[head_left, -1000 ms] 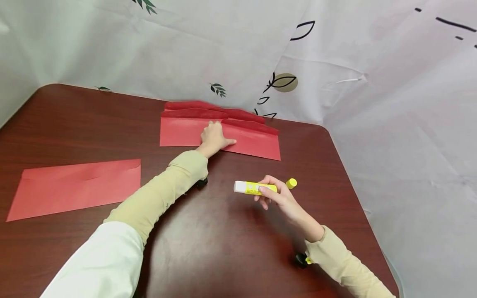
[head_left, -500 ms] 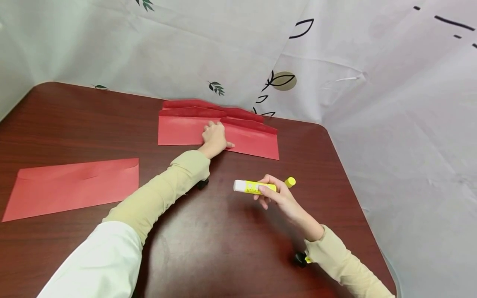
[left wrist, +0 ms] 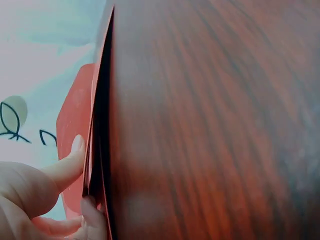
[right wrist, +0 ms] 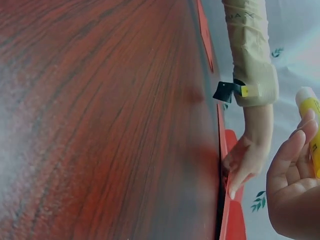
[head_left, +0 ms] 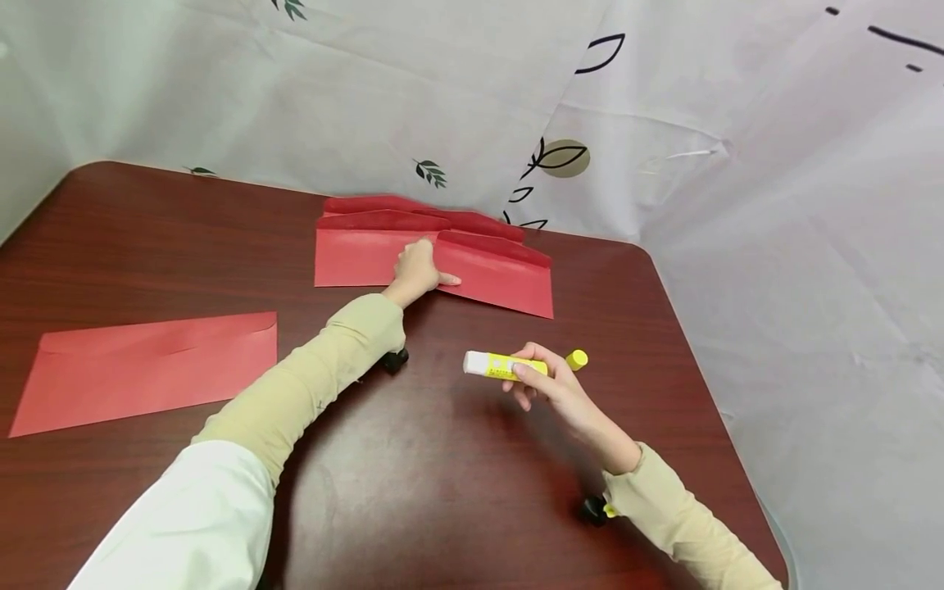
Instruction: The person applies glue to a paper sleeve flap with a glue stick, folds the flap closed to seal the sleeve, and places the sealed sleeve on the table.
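At the back of the table, my left hand [head_left: 417,269] is at the place where two red envelopes overlap. In the left wrist view its thumb [left wrist: 67,167] lies on the face of the right-hand red envelope [head_left: 496,274] and a fingertip [left wrist: 92,215] is at its near edge, pinching it. The left-hand red envelope [head_left: 354,258] lies partly beneath that hand. My right hand [head_left: 556,389] holds a yellow glue stick [head_left: 505,366] above the table, its white end pointing left. Behind the grip, the yellow cap [head_left: 577,360] stands on the table.
More red envelope flaps [head_left: 479,223] stick up behind the front pair, near the curtain [head_left: 295,98]. A separate red envelope [head_left: 147,369] with its flap folded down lies on the left of the brown table [head_left: 398,483].
The left hand has shifted slightly left, its fingers curling more at the envelopes. The right hand keeps the glue stick in nearly the same place.
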